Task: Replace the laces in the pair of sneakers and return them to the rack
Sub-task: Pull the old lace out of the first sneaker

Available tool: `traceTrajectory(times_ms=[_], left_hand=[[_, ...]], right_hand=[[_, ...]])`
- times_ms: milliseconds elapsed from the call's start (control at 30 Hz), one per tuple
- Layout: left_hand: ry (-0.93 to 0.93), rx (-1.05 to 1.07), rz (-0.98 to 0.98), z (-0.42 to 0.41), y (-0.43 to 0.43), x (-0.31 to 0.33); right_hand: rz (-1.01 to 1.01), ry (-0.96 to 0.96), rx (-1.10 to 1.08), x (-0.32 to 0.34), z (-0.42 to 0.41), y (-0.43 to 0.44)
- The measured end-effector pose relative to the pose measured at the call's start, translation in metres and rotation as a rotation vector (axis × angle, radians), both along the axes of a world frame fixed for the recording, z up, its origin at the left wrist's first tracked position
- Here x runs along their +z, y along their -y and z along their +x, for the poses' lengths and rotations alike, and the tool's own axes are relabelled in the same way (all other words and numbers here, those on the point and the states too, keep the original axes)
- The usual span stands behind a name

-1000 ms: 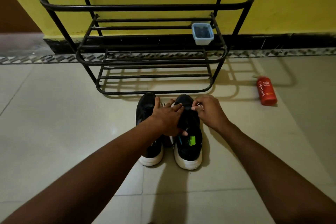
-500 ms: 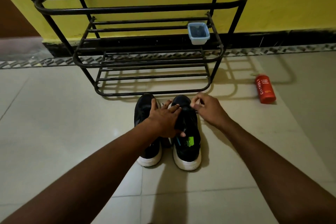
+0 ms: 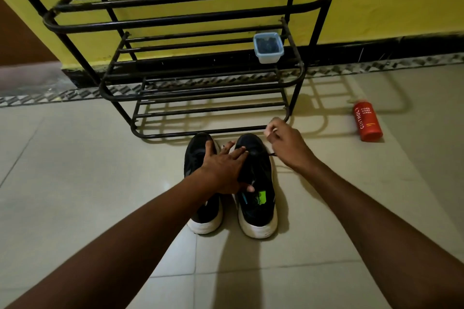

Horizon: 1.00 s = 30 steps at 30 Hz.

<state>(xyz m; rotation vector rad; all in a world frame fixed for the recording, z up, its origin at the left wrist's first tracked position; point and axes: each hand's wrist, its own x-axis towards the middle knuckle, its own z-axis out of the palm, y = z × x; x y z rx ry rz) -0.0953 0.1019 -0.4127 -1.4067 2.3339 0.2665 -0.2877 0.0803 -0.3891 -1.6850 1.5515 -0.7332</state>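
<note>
— How are your hands set?

— My left hand (image 3: 223, 168) lies flat with the fingers straight and spread across the pair. The thumb is on the left sneaker (image 3: 197, 160), and the other fingers press on the laced top of the right sneaker (image 3: 258, 208). It presses but grips nothing. My right hand (image 3: 286, 145) is lifted at 1 o'clock from that shoe's toe, wrist bent and fingers curled. The tips pinch a black lace (image 3: 272, 154), which shows just under the hand at the shoe's outer side.

— And the shoes?

— They stand side by side on the tiled floor (image 3: 75, 183), upright on their white soles. Each long axis runs from 6 to 12 o'clock, with the heels toward me at 6. The toes point to 12, just short of the bottom rail of the rack (image 3: 175, 19).

— Anything else nearby?

— A small tub (image 3: 268, 47) sits on the rack's middle shelf at 1 o'clock. A red bottle (image 3: 367, 123) lies on the floor at 2 o'clock, well apart from the sneakers.
</note>
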Motion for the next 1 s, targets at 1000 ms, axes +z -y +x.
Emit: traceTrajectory(times_ms=[1000], left_hand=[[-0.031, 0.035, 0.015, 0.005, 0.0, -0.01]], right_hand=[[-0.074, -0.352, 0.278, -0.015, -0.026, -0.004]])
